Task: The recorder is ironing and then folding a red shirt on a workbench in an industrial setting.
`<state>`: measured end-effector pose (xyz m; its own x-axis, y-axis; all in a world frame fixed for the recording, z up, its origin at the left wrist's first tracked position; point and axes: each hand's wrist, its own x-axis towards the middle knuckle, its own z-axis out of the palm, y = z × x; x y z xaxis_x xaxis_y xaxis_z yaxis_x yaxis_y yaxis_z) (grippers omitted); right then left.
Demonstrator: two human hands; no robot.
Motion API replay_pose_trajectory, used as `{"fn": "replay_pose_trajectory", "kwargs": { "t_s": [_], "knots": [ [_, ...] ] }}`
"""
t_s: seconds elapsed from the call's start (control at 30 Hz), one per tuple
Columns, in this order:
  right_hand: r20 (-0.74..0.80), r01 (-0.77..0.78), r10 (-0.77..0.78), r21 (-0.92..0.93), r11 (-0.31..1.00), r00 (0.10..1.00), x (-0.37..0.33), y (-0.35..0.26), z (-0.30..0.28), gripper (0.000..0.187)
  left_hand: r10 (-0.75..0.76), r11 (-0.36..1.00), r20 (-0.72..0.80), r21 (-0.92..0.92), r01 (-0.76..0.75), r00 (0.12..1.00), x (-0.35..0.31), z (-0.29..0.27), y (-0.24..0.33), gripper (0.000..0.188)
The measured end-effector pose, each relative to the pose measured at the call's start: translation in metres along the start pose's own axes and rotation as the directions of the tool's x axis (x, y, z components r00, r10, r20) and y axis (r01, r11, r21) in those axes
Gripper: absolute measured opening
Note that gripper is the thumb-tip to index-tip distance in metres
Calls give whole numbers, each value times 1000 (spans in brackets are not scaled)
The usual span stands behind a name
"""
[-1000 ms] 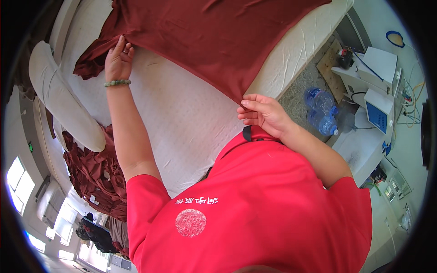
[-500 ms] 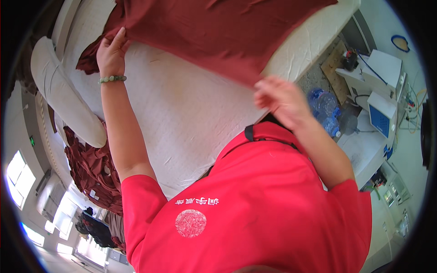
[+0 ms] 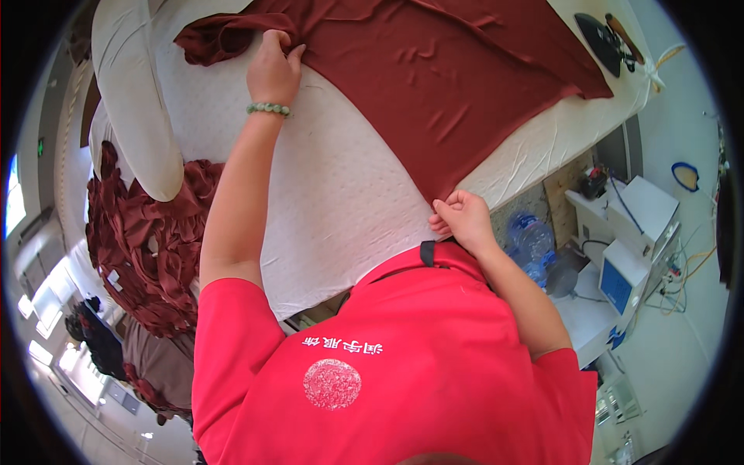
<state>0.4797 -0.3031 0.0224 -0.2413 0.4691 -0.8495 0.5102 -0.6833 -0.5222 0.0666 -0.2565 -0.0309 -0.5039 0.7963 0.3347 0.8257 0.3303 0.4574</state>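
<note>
A dark red garment (image 3: 449,93) lies spread over the far part of the white padded ironing table (image 3: 333,178), with a few wrinkles in its middle. At its left side, where the cloth bunches into a tube-like fold, my left hand (image 3: 273,68) pinches the edge. My right hand (image 3: 463,217) is closed on the garment's near corner, close to the table's front edge. The edge between my hands runs in a slanting line. Part of the garment passes out of the top of the view.
An iron (image 3: 601,43) stands at the table's far right corner. A padded white sleeve board (image 3: 139,101) juts over the left side, above a heap of dark red garments (image 3: 151,240). To the right are large clear bottles (image 3: 532,240) and a white machine with a blue panel (image 3: 618,285).
The garment's near corner has come nearer to me, drawn by my right hand. My left hand still grips the left edge. The view has shifted, and the iron now shows.
</note>
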Motion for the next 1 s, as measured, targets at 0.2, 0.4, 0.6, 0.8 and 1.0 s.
{"fn": "replay_pose_trajectory", "kwargs": {
  "t_s": [0.2, 0.4, 0.6, 0.8, 1.0],
  "knots": [
    [64, 75, -46, -596, 800, 997, 0, -42, -16, 20, -116, 988, -96, -110, 106, 989, -15, 0, 3, 34],
    [320, 646, -817, -759, 83, 480, 30, -169, 42, 36, -204, 967, -86, -172, 187, 975, -17, -2, 4, 36],
    [620, 586, -771, -682, -438, 146, 132, -215, 81, 48, -203, 959, -93, -220, 179, 975, -15, 1, 10, 35],
    [561, 537, -804, -747, -391, 195, 129, -214, 95, 48, -222, 951, -117, -245, 188, 968, -19, -1, 5, 32],
    [292, 313, -923, -927, -208, 251, 146, -223, 88, 49, -220, 944, -99, -272, 186, 971, -16, -1, 7, 31]
  ]
}}
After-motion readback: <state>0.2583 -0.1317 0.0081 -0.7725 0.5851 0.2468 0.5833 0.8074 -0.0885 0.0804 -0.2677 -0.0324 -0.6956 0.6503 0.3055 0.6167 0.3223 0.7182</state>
